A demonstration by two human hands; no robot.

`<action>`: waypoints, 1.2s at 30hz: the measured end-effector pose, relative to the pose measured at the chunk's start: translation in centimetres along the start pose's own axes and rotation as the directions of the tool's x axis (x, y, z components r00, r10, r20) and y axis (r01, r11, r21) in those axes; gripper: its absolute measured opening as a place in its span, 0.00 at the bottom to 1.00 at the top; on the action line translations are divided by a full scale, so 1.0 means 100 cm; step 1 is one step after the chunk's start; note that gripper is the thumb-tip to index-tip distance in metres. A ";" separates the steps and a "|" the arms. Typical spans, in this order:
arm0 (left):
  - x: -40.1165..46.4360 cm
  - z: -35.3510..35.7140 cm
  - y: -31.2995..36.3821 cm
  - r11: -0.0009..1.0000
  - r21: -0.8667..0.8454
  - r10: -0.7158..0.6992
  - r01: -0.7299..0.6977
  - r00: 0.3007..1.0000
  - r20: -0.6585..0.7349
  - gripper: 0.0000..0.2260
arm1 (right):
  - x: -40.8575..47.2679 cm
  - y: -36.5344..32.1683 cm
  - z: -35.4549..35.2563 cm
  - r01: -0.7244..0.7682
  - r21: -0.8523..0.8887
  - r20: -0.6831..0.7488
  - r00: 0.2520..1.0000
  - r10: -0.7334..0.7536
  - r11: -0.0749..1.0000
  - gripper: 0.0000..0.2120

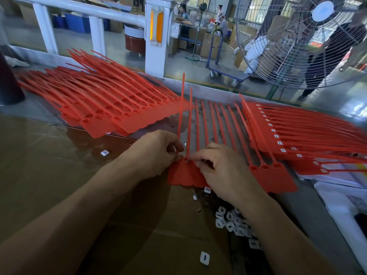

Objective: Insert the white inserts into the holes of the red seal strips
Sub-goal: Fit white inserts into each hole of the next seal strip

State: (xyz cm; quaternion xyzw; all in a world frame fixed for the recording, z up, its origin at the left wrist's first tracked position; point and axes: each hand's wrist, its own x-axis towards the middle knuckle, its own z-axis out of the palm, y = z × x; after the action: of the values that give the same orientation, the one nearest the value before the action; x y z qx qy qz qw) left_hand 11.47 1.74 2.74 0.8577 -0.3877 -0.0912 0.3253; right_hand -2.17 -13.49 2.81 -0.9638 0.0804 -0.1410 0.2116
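A sheet of joined red seal strips (pixel 278 179) lies in front of me, tails pointing away. My left hand (pixel 156 151) pinches its left end, where one strip's tail is lifted upright. My right hand (pixel 222 167) has its fingertips on a hole beside that, with a small insert (pixel 187 160) seated there. Loose white inserts (pixel 234 223) are heaped under my right wrist, and single ones lie nearby (pixel 205 258) (pixel 104 153). A stack of strips with empty holes (pixel 111 100) lies at the left. A stack with white inserts in its holes (pixel 297 132) lies at the right.
Brown cardboard (pixel 59 175) covers the near table. A dark cone-shaped object (pixel 8 84) stands at the far left edge. White papers (pixel 341 195) lie at the right. A large floor fan (pixel 309 40) and a person stand beyond the table's far edge.
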 end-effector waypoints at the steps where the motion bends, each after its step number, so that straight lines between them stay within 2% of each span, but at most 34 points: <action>1: 0.000 0.000 0.000 1.000 0.000 0.001 -0.001 1.000 0.000 0.09 | -0.001 0.000 0.000 0.011 -0.030 0.007 1.000 -0.011 0.999 0.13; 12: -0.002 0.000 0.003 1.000 0.013 0.009 -0.009 1.000 -0.012 0.09 | -0.003 -0.007 0.000 0.091 -0.223 0.025 0.996 -0.087 0.971 0.12; 20: -0.002 0.001 0.006 0.999 -0.031 -0.006 0.006 1.000 -0.008 0.08 | -0.003 -0.007 -0.006 0.122 -0.260 0.091 0.991 -0.101 0.958 0.14; 22: -0.003 0.000 0.006 0.999 -0.032 -0.009 0.009 1.000 -0.007 0.08 | -0.003 -0.006 -0.008 0.122 -0.249 0.089 0.991 -0.103 0.961 0.14; 25: -0.003 0.000 0.007 1.000 -0.020 -0.004 0.004 1.000 -0.003 0.08 | -0.005 -0.004 -0.017 0.084 -0.104 0.072 0.994 -0.076 0.991 0.10; 27: -0.003 0.000 0.006 1.000 -0.023 -0.005 0.005 1.000 -0.008 0.08 | -0.009 0.000 -0.028 0.051 -0.006 0.121 0.991 -0.050 0.999 0.06; 29: -0.002 0.000 0.007 1.000 -0.018 -0.007 0.007 1.000 -0.010 0.07 | -0.014 0.003 -0.040 0.025 0.051 0.241 0.970 -0.037 0.998 0.04; 32: -0.003 0.000 0.008 1.000 -0.021 -0.010 0.010 1.000 -0.004 0.07 | -0.018 0.003 -0.048 0.025 0.056 0.405 0.913 -0.045 0.998 0.03; 36: -0.004 0.000 0.007 0.999 -0.032 -0.004 0.003 1.000 -0.014 0.07 | -0.020 -0.004 -0.049 -0.017 0.044 0.485 0.874 -0.007 0.999 0.05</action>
State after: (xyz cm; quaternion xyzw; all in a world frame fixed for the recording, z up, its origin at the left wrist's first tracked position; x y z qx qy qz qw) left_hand 10.78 1.64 3.17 0.8537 -0.3824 -0.0920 0.3413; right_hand -5.57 -14.63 6.76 -0.9629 0.0240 0.1036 0.2480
